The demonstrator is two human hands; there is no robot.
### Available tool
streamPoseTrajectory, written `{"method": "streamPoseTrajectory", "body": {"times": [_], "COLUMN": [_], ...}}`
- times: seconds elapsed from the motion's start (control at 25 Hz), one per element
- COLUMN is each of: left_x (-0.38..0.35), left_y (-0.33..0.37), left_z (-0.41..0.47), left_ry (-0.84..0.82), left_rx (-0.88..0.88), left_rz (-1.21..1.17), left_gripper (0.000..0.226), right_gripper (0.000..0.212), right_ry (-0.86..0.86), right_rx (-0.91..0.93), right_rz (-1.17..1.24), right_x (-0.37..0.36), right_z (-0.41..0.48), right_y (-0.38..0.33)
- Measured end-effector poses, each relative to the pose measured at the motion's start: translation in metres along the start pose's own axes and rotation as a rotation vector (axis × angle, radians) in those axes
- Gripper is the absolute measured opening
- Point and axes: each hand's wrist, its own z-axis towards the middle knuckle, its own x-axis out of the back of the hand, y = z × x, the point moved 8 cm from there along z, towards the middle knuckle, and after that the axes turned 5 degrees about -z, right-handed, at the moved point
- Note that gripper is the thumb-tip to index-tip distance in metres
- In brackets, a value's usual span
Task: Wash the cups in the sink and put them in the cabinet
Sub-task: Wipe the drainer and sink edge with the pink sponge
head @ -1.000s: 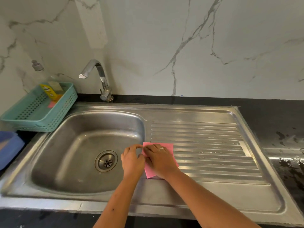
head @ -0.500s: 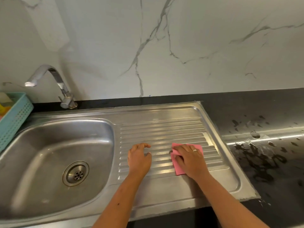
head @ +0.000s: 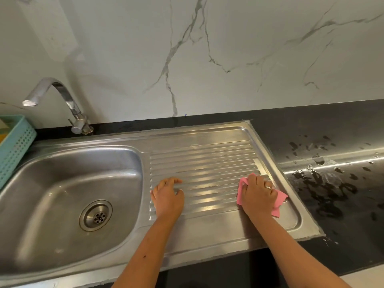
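Observation:
No cup shows in this view. The steel sink basin (head: 52, 183) holds nothing but its drain (head: 96, 215). To its right lies the ribbed drainboard (head: 203, 154). My right hand (head: 257, 194) presses a pink cloth (head: 279, 201) onto the drainboard's right end, with bent fingers bunching the cloth's far edge. My left hand (head: 168, 196) rests on the left part of the ribs, fingers loosely curled and holding nothing.
A chrome faucet (head: 62, 94) stands behind the basin. A teal perforated basket (head: 14, 146) sits at the left edge. The black countertop (head: 332, 183) right of the drainboard is wet with splashes. A marble wall rises behind.
My right hand has slid the pink cloth rightward across the drainboard, from beside the basin to the right end. My left hand let go of the cloth and stayed on the ribs. The view turned right.

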Motion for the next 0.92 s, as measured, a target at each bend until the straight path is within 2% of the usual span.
{"method": "streamPoseTrajectory", "body": {"times": [0.28,0.52,0.72,0.92], "left_x": [0.036,0.080,0.093,0.075], "left_y": [-0.024,-0.059,-0.077,-0.056], "left_z": [0.006,-0.005,-0.011,-0.020], "left_ry": [0.051,0.107,0.123,0.072], "left_rx": [0.087,0.146,0.196,0.182], "left_rz": [-0.126,-0.153,-0.144,-0.113], "left_gripper": [0.031,0.029,0.032,0.034], "right_gripper": [0.018,0.030,0.028,0.026], "right_ry": [-0.068,-0.062,0.050,0.011], "right_rx": [0.304,0.713,0.853,0.891], "right_rz": [0.151,0.235,0.353,0.372], "right_x": [0.025,0.053,0.053,0.051], "right_z": [-0.051,-0.115,-0.125,-0.113], "right_y": [-0.129,-0.268,-0.265,-0.221]}}
